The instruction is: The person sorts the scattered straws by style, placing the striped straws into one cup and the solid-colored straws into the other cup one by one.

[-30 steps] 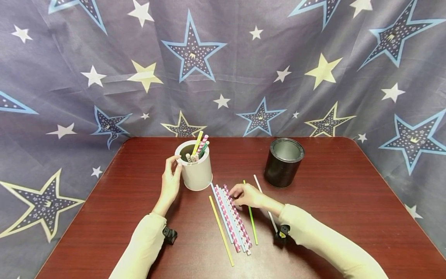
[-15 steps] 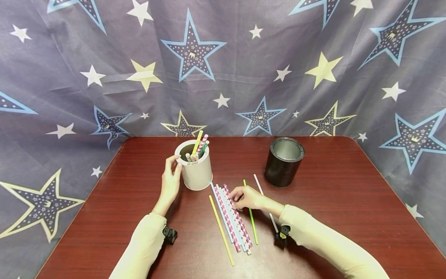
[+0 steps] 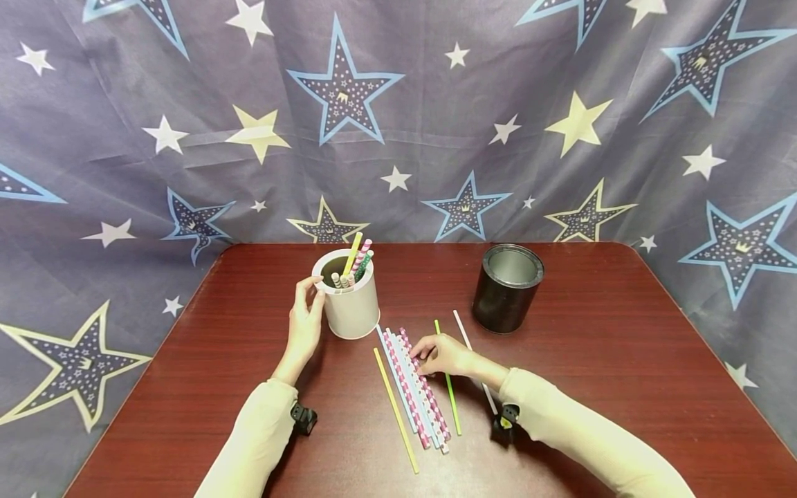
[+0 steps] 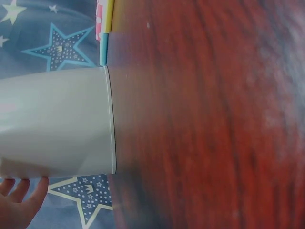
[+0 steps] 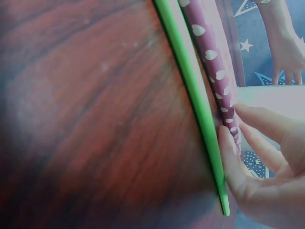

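Observation:
My left hand (image 3: 304, 325) touches the left side of a white can (image 3: 353, 315), fingertips near its rim. Several straws (image 3: 357, 259) stand in that can, yellow, green and pink-patterned. In the left wrist view the fingers (image 4: 40, 191) rest against its smooth side. On the table, my right hand (image 3: 450, 356) pinches a purple straw with white hearts (image 5: 209, 52) between thumb and forefinger, at the right edge of a row of straws. That row also has light blue straws (image 3: 400, 387) and pink-and-white ones. A green straw (image 3: 454, 408) lies beneath the right hand.
A black can (image 3: 506, 301) stands upright at the back right. One pale straw (image 3: 461, 328) lies partly under the right forearm, and a yellow straw (image 3: 396, 415) lies left of the row. Behind the table (image 3: 579, 332) hangs a star-printed cloth (image 3: 429, 124).
The right hand has shifted slightly toward the near edge along the purple straw. The left hand stays at the white can, and the straws lie almost as before.

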Demonstrator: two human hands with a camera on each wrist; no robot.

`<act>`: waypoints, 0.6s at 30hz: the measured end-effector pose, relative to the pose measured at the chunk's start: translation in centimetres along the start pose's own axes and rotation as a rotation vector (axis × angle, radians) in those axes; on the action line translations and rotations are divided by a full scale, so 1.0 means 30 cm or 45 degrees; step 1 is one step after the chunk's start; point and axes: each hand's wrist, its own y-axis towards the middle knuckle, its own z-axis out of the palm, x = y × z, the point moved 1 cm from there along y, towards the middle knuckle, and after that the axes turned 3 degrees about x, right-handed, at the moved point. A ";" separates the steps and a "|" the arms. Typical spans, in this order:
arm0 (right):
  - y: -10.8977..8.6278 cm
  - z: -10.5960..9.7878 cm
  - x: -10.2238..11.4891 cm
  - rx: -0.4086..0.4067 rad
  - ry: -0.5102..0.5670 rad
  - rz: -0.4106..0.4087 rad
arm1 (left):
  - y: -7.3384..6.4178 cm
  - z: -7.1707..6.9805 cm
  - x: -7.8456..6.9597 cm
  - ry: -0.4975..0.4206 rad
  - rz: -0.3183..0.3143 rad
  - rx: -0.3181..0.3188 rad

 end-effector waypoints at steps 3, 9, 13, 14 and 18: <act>0.000 0.000 -0.002 -0.007 -0.037 0.006 | 0.000 0.001 0.000 0.000 -0.008 0.000; 0.001 -0.002 -0.005 -0.008 -0.084 0.049 | 0.001 0.001 0.006 -0.028 -0.012 0.000; 0.001 -0.002 -0.010 -0.007 -0.088 0.055 | 0.001 0.002 0.011 -0.036 -0.012 0.002; 0.001 -0.001 -0.012 -0.008 -0.094 0.047 | 0.002 0.002 0.012 -0.037 -0.014 0.002; 0.001 0.002 -0.013 -0.031 -0.135 0.040 | 0.001 0.002 0.012 -0.036 -0.016 0.001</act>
